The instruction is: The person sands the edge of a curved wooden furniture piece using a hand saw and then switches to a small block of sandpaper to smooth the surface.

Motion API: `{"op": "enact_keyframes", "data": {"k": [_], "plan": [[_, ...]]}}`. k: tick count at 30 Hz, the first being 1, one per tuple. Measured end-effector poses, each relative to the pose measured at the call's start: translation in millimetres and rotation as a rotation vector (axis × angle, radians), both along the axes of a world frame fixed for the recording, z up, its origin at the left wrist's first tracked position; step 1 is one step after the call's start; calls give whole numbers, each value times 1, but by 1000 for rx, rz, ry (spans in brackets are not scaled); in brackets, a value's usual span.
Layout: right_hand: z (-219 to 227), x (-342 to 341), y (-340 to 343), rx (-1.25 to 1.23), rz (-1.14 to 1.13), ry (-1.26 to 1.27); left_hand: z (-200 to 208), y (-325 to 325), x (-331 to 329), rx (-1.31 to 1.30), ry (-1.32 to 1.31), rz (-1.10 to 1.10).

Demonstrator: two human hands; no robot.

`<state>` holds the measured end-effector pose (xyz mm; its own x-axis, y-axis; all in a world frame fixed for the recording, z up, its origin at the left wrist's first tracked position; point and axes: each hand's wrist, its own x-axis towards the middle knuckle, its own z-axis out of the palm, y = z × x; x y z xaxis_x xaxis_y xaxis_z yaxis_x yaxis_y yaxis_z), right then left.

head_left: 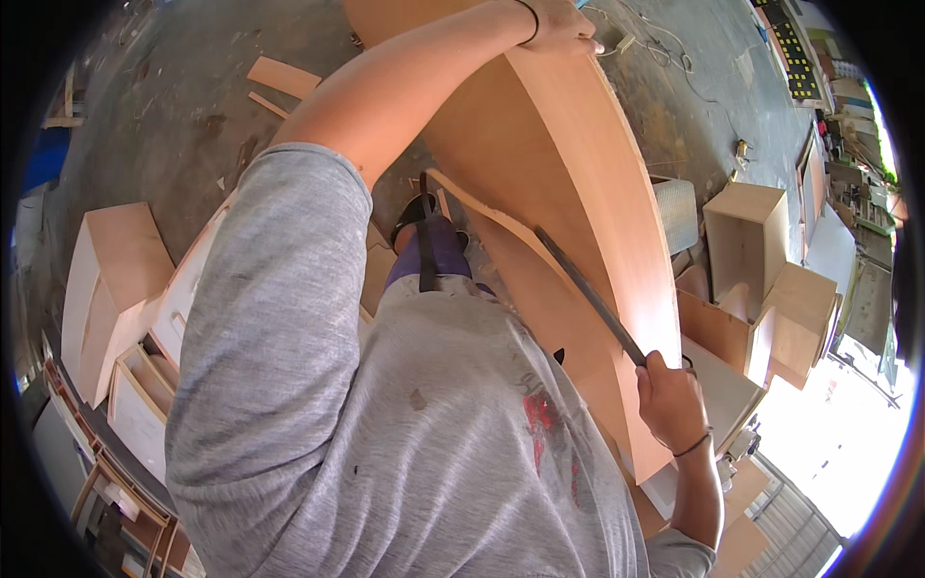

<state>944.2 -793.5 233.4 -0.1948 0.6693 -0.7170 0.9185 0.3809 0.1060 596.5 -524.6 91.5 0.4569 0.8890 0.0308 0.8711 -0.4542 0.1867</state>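
A large curved-looking wooden panel [568, 144] with a pale orange face stands in front of me, stretching from the top of the view to beside my right side. My left hand [564, 27] reaches across to its far end, fingers curled over the edge. A bit of something light blue shows by those fingers, cut off by the frame. On the near side, my right hand [672, 400] grips one end of a long, flat, dark file [590, 297], which lies along the panel's face. A thin wavy wooden strip [491, 212] runs beside the file's far tip.
Open wooden boxes [747, 231] stand to the right, near a grey bin-like object [676, 214]. Cabinet pieces [116, 289] sit at the left. Wood offcuts [284, 77] and a pale cable [665, 48] lie on the concrete floor [193, 106].
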Motion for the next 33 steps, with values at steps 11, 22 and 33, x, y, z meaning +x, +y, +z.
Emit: {"op": "enact_keyframes", "data": {"k": [11, 22, 33], "plan": [[31, -142, 116, 355, 514, 209, 14, -14, 6, -88, 35, -17], [7, -152, 129, 161, 291, 82, 4, -10, 4, -47, -54, -26], [11, -133, 104, 183, 334, -41, 11, -14, 4, -31, -12, -64]]}}
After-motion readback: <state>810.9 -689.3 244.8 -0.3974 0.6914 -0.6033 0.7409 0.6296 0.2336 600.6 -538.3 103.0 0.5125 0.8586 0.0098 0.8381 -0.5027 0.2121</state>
